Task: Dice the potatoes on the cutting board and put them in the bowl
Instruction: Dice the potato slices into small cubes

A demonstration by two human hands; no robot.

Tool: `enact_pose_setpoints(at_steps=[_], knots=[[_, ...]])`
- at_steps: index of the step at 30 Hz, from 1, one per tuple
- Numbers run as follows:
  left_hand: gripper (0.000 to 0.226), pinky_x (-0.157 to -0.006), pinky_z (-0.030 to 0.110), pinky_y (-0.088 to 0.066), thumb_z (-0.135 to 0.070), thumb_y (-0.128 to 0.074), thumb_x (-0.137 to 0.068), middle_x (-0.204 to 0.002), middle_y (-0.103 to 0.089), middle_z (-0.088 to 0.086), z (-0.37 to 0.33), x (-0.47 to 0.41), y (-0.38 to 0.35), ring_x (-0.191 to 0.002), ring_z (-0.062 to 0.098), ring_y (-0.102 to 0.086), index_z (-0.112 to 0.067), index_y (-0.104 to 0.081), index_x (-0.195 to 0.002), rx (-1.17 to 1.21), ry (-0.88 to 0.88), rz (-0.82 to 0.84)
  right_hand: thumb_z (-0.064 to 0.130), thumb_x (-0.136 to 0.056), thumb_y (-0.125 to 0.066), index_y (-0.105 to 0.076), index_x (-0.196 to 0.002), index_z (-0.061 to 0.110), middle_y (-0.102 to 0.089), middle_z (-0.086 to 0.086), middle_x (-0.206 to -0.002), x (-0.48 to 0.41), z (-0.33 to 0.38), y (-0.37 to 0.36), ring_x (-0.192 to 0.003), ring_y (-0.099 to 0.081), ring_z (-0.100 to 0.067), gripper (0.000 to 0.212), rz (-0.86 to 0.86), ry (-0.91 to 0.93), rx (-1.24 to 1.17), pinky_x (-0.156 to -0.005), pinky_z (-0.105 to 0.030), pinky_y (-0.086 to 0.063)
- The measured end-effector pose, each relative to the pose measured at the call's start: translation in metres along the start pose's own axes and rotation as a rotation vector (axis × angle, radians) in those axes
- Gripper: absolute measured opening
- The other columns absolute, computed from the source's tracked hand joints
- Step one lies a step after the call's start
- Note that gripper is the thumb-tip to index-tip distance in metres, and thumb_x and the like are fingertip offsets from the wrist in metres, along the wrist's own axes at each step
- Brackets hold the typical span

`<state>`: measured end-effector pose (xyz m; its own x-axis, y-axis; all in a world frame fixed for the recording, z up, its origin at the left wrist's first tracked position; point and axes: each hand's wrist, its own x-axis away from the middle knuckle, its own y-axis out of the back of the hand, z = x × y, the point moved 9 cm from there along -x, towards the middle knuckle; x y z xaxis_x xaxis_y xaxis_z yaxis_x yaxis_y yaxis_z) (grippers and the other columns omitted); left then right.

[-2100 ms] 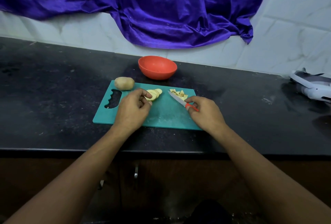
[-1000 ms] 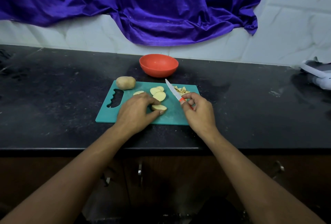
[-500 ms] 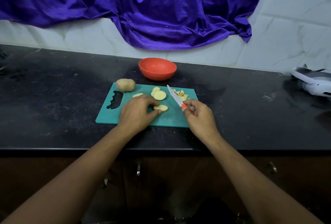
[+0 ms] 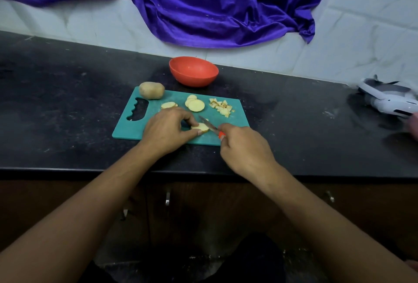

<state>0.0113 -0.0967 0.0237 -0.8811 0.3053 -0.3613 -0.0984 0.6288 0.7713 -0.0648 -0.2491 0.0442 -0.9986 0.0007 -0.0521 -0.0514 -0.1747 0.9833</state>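
Observation:
A teal cutting board (image 4: 237,111) lies on the black counter. My left hand (image 4: 167,129) pinches a potato slice (image 4: 200,127) near the board's front edge. My right hand (image 4: 244,147) grips a red-handled knife (image 4: 209,125), its blade lying across that slice. Further back on the board are more round slices (image 4: 195,104), another slice (image 4: 168,105) to their left, a small pile of diced potato (image 4: 222,107) at the right, and a whole unpeeled potato (image 4: 151,90) at the back left corner. The red bowl (image 4: 193,71) stands just behind the board.
A white and grey device (image 4: 389,99) lies on the counter at the far right, with part of another person's hand (image 4: 412,125) at the frame edge. Purple cloth (image 4: 203,4) hangs over the tiled wall behind. The counter's front edge (image 4: 67,168) runs below my wrists.
My left hand carried one slice from the stack to the board's front and holds it there. The knife came down from pointing up and back, and its blade now lies on that slice.

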Motion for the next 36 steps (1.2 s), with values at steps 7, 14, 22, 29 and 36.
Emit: enact_pose_setpoints(at_steps=[7, 14, 22, 29, 36], knots=[[0.016, -0.058, 0.023, -0.032, -0.046, -0.081, -0.083, -0.078, -0.053, -0.025, 0.001, 0.001, 0.000, -0.074, -0.005, -0.048, -0.033, -0.076, -0.091, 0.002, 0.007, 0.003, 0.027, -0.106, -0.044, -0.040, -0.155, 0.035, -0.062, -0.002, -0.118, -0.007, 0.014, -0.003, -0.100, -0.059, -0.021, 0.050, 0.013, 0.027, 0.071, -0.074, -0.038, -0.049], [0.016, -0.057, 0.022, -0.031, -0.048, -0.081, -0.082, -0.075, -0.053, -0.026, 0.001, 0.001, 0.000, -0.073, -0.006, -0.048, -0.034, -0.077, -0.090, -0.007, 0.018, -0.008, 0.026, -0.105, -0.046, -0.019, -0.164, 0.029, -0.058, -0.006, -0.105, -0.001, 0.020, -0.024, -0.096, -0.061, -0.025, 0.065, -0.018, 0.092, 0.235, -0.068, -0.038, -0.043], [0.018, -0.058, 0.024, -0.033, -0.048, -0.080, -0.083, -0.079, -0.055, -0.025, 0.002, 0.000, 0.001, -0.075, -0.005, -0.048, -0.034, -0.077, -0.093, -0.004, 0.026, -0.001, 0.026, -0.110, -0.046, -0.049, -0.151, 0.035, -0.061, 0.009, -0.083, -0.013, -0.018, -0.022, -0.065, -0.057, -0.006, 0.042, 0.054, -0.102, -0.534, -0.055, -0.020, -0.041], [0.016, -0.057, 0.023, -0.030, -0.047, -0.081, -0.083, -0.073, -0.050, -0.026, 0.001, 0.001, 0.002, -0.071, -0.005, -0.046, -0.034, -0.078, -0.092, 0.007, 0.018, -0.018, 0.029, -0.108, -0.045, -0.044, -0.152, 0.044, -0.064, 0.006, -0.113, -0.005, 0.001, -0.016, -0.078, -0.059, -0.009, 0.046, 0.013, -0.007, -0.225, -0.062, -0.028, -0.045], [0.015, -0.058, 0.022, -0.031, -0.047, -0.081, -0.083, -0.074, -0.052, -0.027, 0.003, 0.000, 0.000, -0.072, -0.007, -0.047, -0.035, -0.077, -0.091, 0.002, 0.016, -0.015, 0.028, -0.106, -0.047, -0.019, -0.163, 0.030, -0.055, -0.003, -0.098, 0.004, 0.022, -0.025, -0.091, -0.060, -0.023, 0.064, -0.017, 0.055, 0.159, -0.068, -0.039, -0.046]])
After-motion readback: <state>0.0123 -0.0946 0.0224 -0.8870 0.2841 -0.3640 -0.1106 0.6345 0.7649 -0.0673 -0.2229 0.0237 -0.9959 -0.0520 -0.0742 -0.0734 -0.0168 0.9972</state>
